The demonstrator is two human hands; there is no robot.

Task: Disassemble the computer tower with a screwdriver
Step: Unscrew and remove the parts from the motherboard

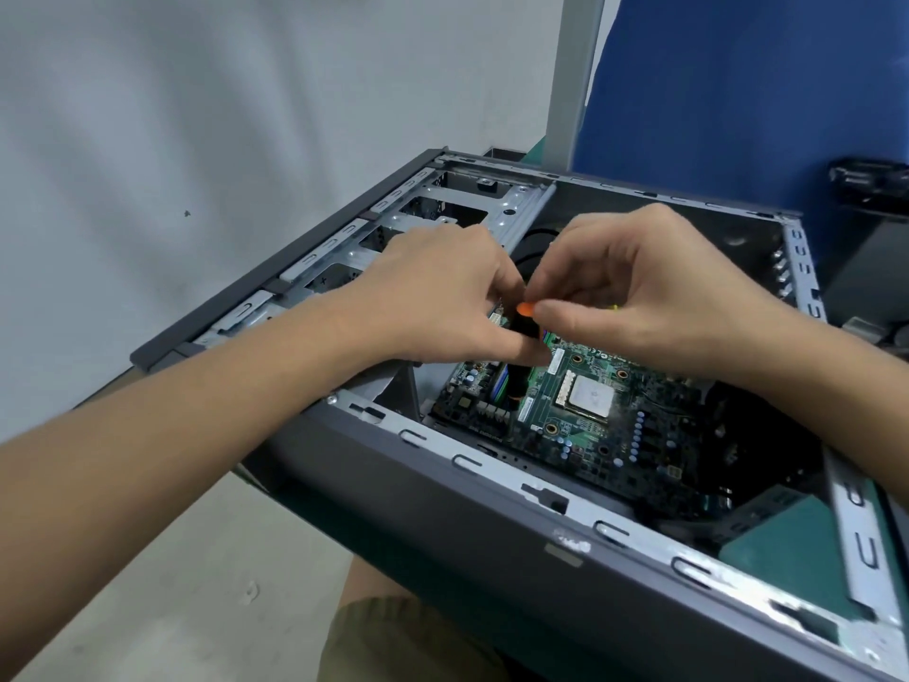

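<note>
The grey computer tower (457,514) lies on its side with the panel off, so its green motherboard (590,425) and bare processor (590,398) show. A screwdriver (517,371) with a black handle and orange cap stands upright over the board's left part. My left hand (438,297) grips the handle from the left, thumb across it. My right hand (644,292) pinches the orange cap from the right with its fingertips. The screwdriver's tip is hidden among the board's parts.
A silver drive cage (442,209) fills the tower's far left side. A blue partition (738,91) stands behind, with a black object (870,184) at the far right. A white wall is on the left. My knee in khaki shorts (393,642) is below the case.
</note>
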